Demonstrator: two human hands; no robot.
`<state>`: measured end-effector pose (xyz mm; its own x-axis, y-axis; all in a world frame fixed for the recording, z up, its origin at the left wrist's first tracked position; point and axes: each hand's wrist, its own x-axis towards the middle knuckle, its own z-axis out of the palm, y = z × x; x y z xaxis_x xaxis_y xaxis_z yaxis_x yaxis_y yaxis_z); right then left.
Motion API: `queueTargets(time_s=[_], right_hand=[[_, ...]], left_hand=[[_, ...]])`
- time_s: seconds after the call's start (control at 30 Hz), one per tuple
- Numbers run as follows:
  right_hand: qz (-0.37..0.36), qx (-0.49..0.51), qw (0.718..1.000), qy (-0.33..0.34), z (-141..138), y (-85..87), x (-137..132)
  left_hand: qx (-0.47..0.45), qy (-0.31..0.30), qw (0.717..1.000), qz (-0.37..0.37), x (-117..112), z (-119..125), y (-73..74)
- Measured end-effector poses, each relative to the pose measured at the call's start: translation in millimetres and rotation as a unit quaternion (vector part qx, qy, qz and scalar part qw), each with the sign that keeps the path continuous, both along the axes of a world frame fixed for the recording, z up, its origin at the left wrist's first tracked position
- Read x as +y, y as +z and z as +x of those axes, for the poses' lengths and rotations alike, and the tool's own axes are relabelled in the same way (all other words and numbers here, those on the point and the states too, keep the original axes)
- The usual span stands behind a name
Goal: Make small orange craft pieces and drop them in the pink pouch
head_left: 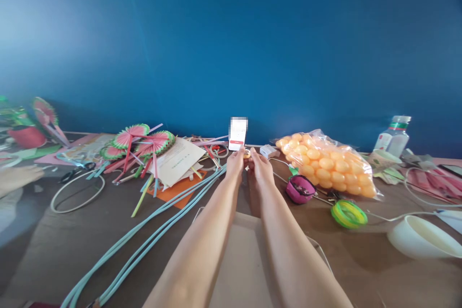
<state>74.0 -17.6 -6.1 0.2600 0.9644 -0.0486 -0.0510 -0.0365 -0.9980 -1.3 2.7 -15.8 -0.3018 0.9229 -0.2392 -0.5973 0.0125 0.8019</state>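
Both my arms reach forward over the table to its far side. My left hand (235,162) is closed, its fingertips pinching a small round gold-coloured piece (247,154) whose kind is too small to tell. Close beside it, my right hand (262,167) has its fingers curled and pressed together near the same piece. What the right fingertips grip is hidden. Just beyond my hands a phone (237,141) with a lit white screen leans upright near the blue wall. A white charger block (269,151) lies right of my right hand.
Right: a clear bag of orange balls (327,163), a purple pouch (300,188), green rings (349,214), a white bowl (407,236), a bottle (397,132). Left: watermelon paper fans (157,143), papers (180,161), pale blue tubes (144,231), scissors (74,173), another person's hand (21,178).
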Motion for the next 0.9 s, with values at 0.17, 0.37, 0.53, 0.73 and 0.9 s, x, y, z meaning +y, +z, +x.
queueTargets(time_s=[0.17, 0.37, 0.53, 0.73, 0.9], right_hand=[[-0.073, -0.481, 0.873, 0.024, 24.1, 18.3, -17.4], [-0.166, -0.579, 0.787, 0.134, 26.3, 0.3, -13.6], [-0.118, -0.526, 0.836, 0.097, 28.9, -6.2, -7.1], [0.057, -0.446, 0.893, -0.023, 30.5, 7.5, -13.5], [0.146, -0.381, 0.913, 0.009, 27.1, 22.8, -25.6]], left_hand=[[-0.079, 0.053, 0.994, -0.053, 1.8, -12.0, 10.0], [-0.110, 0.070, 0.990, -0.052, 0.0, -15.5, 12.7], [-0.124, 0.092, 0.987, -0.042, 2.9, -17.5, 11.8], [-0.164, 0.115, 0.979, -0.025, 5.3, -22.0, 14.2], [-0.187, 0.108, 0.976, -0.023, 4.0, -25.2, 21.1]])
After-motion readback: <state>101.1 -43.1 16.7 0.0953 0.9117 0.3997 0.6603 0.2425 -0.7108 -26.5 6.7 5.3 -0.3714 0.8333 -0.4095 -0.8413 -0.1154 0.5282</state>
